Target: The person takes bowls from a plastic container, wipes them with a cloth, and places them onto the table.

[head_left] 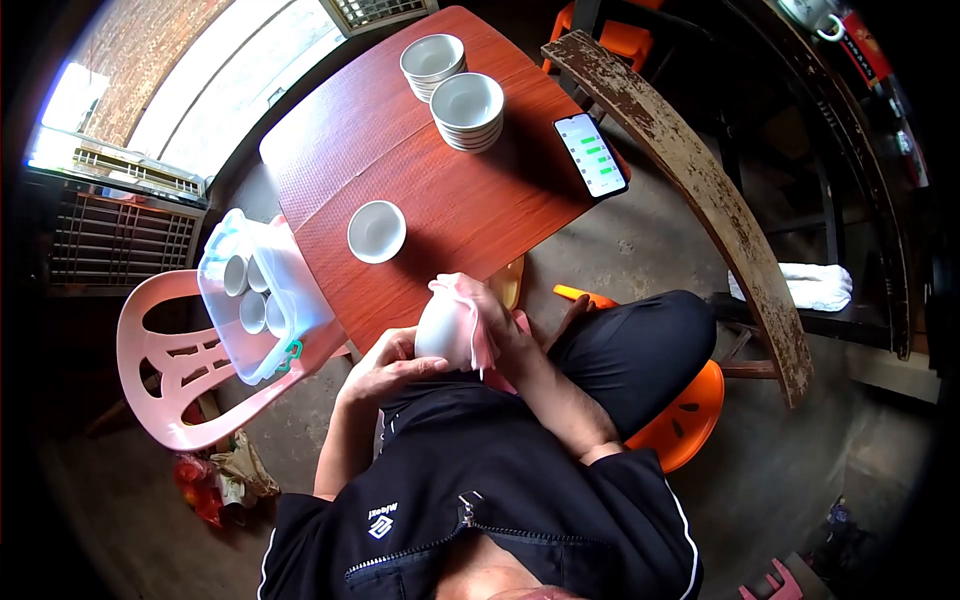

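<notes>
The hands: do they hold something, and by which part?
The left hand holds a white bowl by its outer side; the right hand holds a pink cloth against it.

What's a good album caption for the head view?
Left hand holding a bowl, right hand holding a pink cloth.

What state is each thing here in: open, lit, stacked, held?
Gripped bowl: held in left hand
Pink cloth: bunched against it, in right hand
Lone bowl: upright, empty
Nearer bowl stack: nested, upright
Farther bowl stack: nested, upright
Phone: screen lit
Plastic bin: open, holding bowls
White towel: seemingly folded
</notes>
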Tool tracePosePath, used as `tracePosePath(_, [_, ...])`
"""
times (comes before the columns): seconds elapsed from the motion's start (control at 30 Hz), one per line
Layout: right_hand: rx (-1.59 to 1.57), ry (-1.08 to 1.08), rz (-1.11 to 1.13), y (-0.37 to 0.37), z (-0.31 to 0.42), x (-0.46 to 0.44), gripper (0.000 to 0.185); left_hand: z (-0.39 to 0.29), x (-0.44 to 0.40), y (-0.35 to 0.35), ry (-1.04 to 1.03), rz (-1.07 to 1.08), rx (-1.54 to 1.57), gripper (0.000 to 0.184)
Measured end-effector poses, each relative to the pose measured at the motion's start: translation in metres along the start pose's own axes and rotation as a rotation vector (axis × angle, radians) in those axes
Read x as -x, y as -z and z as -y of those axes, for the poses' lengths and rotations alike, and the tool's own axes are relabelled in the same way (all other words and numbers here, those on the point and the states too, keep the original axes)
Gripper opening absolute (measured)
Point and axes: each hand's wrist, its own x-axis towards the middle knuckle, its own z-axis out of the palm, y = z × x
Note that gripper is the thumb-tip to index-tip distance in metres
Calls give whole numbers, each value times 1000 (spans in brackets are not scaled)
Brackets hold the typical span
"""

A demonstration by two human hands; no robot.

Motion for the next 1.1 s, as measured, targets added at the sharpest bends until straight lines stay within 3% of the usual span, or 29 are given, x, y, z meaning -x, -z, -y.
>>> tracePosePath(0.07, [-206,-187,-184,-42,60,26,41,8,-5,1,-42,-25,-77,35])
tracePosePath(0.13, [-268,-302,-224,-34,46,12,41,12,-8,1,-37,-53,-109,34])
tracePosePath(0.2, [-271,-182,-102,-8,12,-8,41,7,-3,1,-5,-22,-86,35])
tracePosePath(0.27, [400,-34,78,-22,37,-12,34,7,-1,2,44,26,-67,37])
tracePosePath(0.3, [734,44,171,-28,46,-11,30,16,-1,-1,-41,-53,-33,37])
tracePosePath(0.33, [1073,317,260,-38,41,-9,23,28,0,-7,-125,-131,-1,36])
tracePosePath(0.37, [1132,452,295,-42,34,-7,22,35,1,-9,-211,-208,27,36])
tracePosePath(0.4, [1119,438,275,-42,37,-7,23,37,1,-8,-210,-230,-39,30])
tracePosePath(0.5, [910,206,247,-28,42,-12,22,28,-6,10,-13,89,-169,25])
tracePosePath(0.53, [1062,442,470,-22,48,-18,21,24,-6,6,77,47,-181,22])
tracePosePath(0.57, [709,-76,353,-21,51,-17,23,20,-5,0,63,44,-145,23])
tracePosePath(0.63, [928,62,353,-25,53,-15,26,15,-5,-8,30,38,-76,24])
tracePosePath(0.67, [1118,367,281,-31,39,-13,29,35,-7,6,-72,62,-69,27])
tracePosePath(0.7, [1313,512,241,-37,29,-7,33,54,-12,13,-216,-68,-316,27])
tracePosePath(0.73, [1331,640,281,-45,31,0,33,62,-15,13,-357,-201,-564,27])
tracePosePath(0.8, [1315,856,294,-49,30,0,36,69,-16,19,-401,-194,-512,28])
tracePosePath(0.83, [1258,867,301,-47,36,-4,34,73,-16,22,-423,-191,-486,28])
tracePosePath(0.9, [1123,788,233,-31,41,-14,32,47,-6,21,-150,65,22,30])
tracePosePath(0.93, [1141,1048,372,-13,38,-26,29,21,0,5,-30,-15,-10,29])
tracePosePath(1.0, [882,749,431,-16,51,-21,26,12,5,-2,-64,-27,-7,28])
tracePosePath(1.07, [1055,585,265,-33,52,-9,22,16,4,5,-109,24,-98,26])
tracePosePath(1.1, [1271,705,184,-46,52,-2,20,24,4,3,-185,-50,-48,25])
